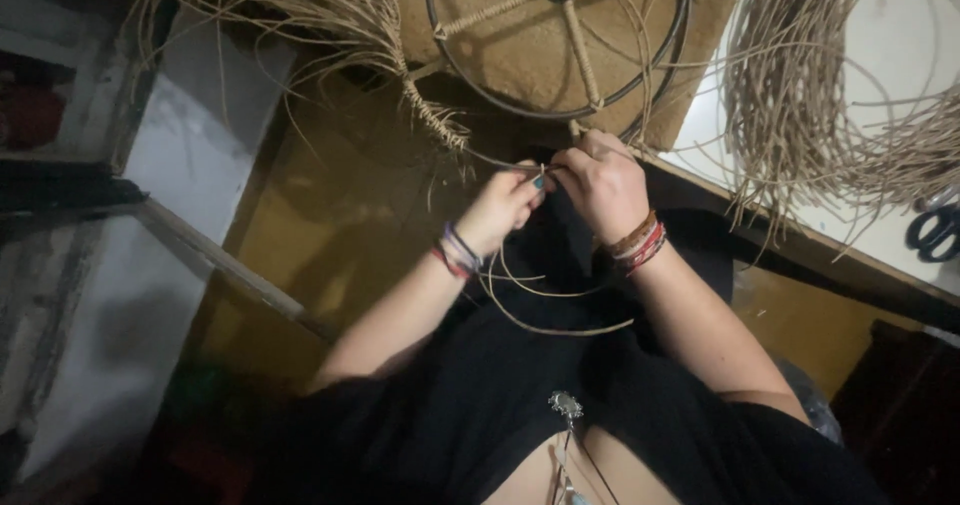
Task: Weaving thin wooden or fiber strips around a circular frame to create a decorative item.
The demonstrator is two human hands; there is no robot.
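The fingers of both hands are curled in and pinched together around a thin tan cord [545, 170] at the near rim of a dark metal ring [480, 95]. The left hand [503, 208] nips the strand between thumb and fingertips, and the right hand [600, 180] closes over the rim just beside it; the two hands touch.

The ring is the largest piece, stiff and probably fairly heavy for its thinness. It lies flat on a tan surface, far from the body, with cord-wrapped spokes [580, 50] meeting at a hub near the top edge. It looks best held by the rim, where it will not flex. Being round, it has no long axis; its wrapped stretch runs from far left towards the hands.

A fringe of loose strands [330, 10] hangs from that wrapped stretch, light and limp, easily tangled.

The working cord is smallest: light, springy, slightly rough, likely to kink if bent hard. Its free tail [560, 320] loops near, over the black lap, long axis running left to right.

A large coil of the same cord [800, 95] lies at the far right, scissors [935, 230] beside it.
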